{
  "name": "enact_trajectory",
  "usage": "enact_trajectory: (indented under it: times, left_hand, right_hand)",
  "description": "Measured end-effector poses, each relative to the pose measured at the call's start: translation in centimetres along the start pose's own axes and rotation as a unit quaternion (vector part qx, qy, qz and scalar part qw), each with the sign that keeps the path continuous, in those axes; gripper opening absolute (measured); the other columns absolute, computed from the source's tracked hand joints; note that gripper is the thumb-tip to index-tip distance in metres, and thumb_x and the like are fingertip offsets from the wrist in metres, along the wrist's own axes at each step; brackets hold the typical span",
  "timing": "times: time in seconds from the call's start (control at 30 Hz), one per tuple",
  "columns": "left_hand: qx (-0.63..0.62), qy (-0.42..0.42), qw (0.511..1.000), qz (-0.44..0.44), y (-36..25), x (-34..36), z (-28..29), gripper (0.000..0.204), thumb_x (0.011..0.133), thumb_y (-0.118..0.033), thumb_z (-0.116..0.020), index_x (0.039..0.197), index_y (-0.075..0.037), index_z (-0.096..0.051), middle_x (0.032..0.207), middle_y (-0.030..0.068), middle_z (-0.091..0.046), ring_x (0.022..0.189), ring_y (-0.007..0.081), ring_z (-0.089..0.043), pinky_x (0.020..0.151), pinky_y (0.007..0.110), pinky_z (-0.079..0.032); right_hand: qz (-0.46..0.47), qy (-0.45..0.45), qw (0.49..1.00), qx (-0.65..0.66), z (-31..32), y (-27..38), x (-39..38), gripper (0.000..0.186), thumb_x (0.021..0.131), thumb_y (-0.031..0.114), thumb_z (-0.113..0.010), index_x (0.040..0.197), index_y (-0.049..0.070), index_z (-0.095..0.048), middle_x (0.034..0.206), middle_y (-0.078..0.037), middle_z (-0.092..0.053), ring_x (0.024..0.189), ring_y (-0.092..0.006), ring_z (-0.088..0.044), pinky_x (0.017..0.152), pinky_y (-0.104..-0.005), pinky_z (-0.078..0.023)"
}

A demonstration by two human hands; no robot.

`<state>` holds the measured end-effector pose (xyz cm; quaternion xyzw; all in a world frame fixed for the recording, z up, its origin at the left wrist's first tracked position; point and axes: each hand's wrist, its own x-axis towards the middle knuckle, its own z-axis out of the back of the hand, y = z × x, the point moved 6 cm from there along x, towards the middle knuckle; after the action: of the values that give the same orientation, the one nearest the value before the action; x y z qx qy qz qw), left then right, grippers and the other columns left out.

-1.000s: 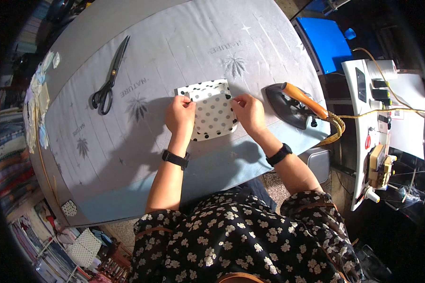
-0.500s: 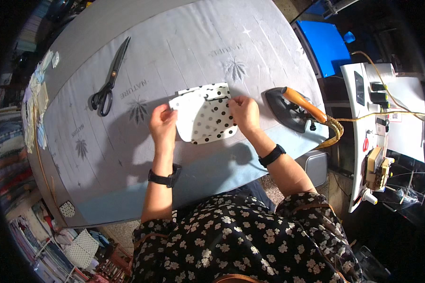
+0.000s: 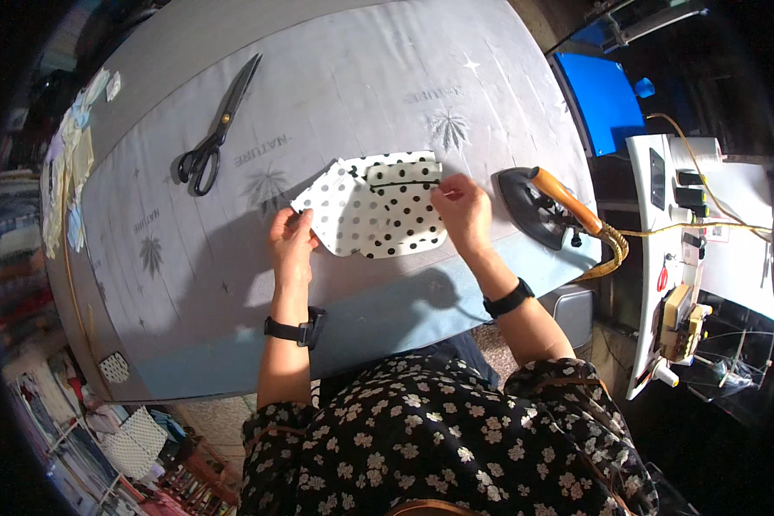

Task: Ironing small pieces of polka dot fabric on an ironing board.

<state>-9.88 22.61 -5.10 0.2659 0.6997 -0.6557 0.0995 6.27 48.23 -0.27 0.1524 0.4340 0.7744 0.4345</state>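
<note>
A piece of white fabric with black polka dots [image 3: 387,215] lies on the grey covered table, in front of me. Part of it is folded over, and paler dots show on its left half. My left hand [image 3: 292,241] pinches its left edge between thumb and fingers. At the upper right edge, my right hand [image 3: 463,206] grips the fabric with closed fingertips. Just right of that hand rests an iron [image 3: 537,206] with an orange handle. Black scissors [image 3: 219,133] lie closed at the far left of the fabric.
A yellow cord runs from the iron to the right, towards a white sewing machine table [image 3: 649,258]. A blue panel [image 3: 602,99] stands at the back right. Fabric scraps [image 3: 73,172] hang along the table's left edge; folded cloth stacks sit at the lower left.
The fabric's left part has been spread further left, with my left hand drawing its edge outward. My right hand stays at the right edge. The whole view has shifted slightly.
</note>
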Motion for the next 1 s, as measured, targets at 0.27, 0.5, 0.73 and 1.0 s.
enact_trajectory:
  times: [0.27,0.5,0.73,1.0]
  left_hand:
    - [0.129,0.142,0.971,-0.14,-1.6,-3.2,-5.3,0.017,0.096,-0.006,-0.059,0.111,0.002,-0.061,0.078,0.0023,-0.067,0.067,0.0061,-0.062,0.056,0.024,-0.052]
    - [0.049,0.263,0.961,-0.078,-4.4,-6.3,-12.1,0.02,0.096,-0.009,-0.061,0.114,0.0,-0.062,0.08,0.0009,-0.068,0.064,0.0046,-0.06,0.056,0.021,-0.05]
    - [0.265,0.155,0.939,-0.156,0.5,2.4,-9.3,0.027,0.091,-0.007,-0.065,0.117,0.001,-0.061,0.082,0.0052,-0.07,0.067,0.0082,-0.061,0.06,0.026,-0.049]
    - [0.397,0.054,0.87,-0.286,-2.0,0.4,-8.7,0.029,0.091,-0.018,-0.071,0.113,-0.003,-0.062,0.082,0.0074,-0.069,0.072,0.0171,-0.064,0.065,0.032,-0.05]
  right_hand:
    - [0.072,-0.087,0.993,-0.039,10.2,4.9,-3.4,0.011,0.083,0.007,-0.069,0.087,0.0,-0.062,0.075,-0.01,-0.069,0.069,-0.0146,-0.069,0.061,-0.0273,-0.053]
    - [0.026,-0.103,0.994,-0.014,13.9,2.9,-5.5,0.01,0.083,0.007,-0.069,0.085,0.0,-0.061,0.072,-0.005,-0.066,0.065,-0.0095,-0.064,0.06,-0.0246,-0.05]
    - [0.001,-0.06,0.998,-0.005,12.4,1.5,-6.7,0.01,0.084,0.008,-0.069,0.085,0.002,-0.061,0.067,-0.004,-0.065,0.06,-0.007,-0.06,0.055,-0.0237,-0.048]
    - [-0.025,0.079,0.992,0.098,8.1,2.3,-7.6,0.01,0.084,0.005,-0.068,0.09,-0.001,-0.062,0.073,-0.006,-0.067,0.066,-0.008,-0.063,0.059,-0.0231,-0.051]
